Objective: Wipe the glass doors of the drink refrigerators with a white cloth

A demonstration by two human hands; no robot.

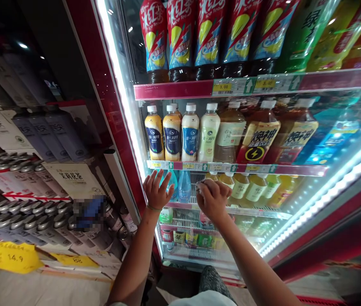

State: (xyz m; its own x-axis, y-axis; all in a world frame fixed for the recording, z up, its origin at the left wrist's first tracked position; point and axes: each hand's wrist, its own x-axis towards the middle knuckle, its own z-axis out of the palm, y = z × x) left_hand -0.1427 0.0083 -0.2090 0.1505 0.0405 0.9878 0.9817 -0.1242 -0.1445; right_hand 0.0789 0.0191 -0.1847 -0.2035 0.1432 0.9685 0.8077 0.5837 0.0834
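My left hand (158, 192) is raised before the drinks fridge, just under the price strip (196, 166) of the second shelf. Its fingers are spread and nothing is in them. My right hand (212, 199) is closed in front of the lower shelf; a small pale, crumpled-looking bit shows at its fingers, too small to name. Behind the left hand stand blue bottles (184, 187). Yellow-green drink bottles (241, 185) are beyond the right hand. Above both hands, milk tea bottles (171, 134) with white caps line the second shelf, beside amber energy drink bottles (260, 131).
Red ice tea bottles (180, 38) fill the top shelf. The fridge's lit frame (117, 55) runs down the left, with another light strip (320, 199) at right. Left of the fridge, shelves carry several cans (37, 223) and a yellow price sign (15, 257).
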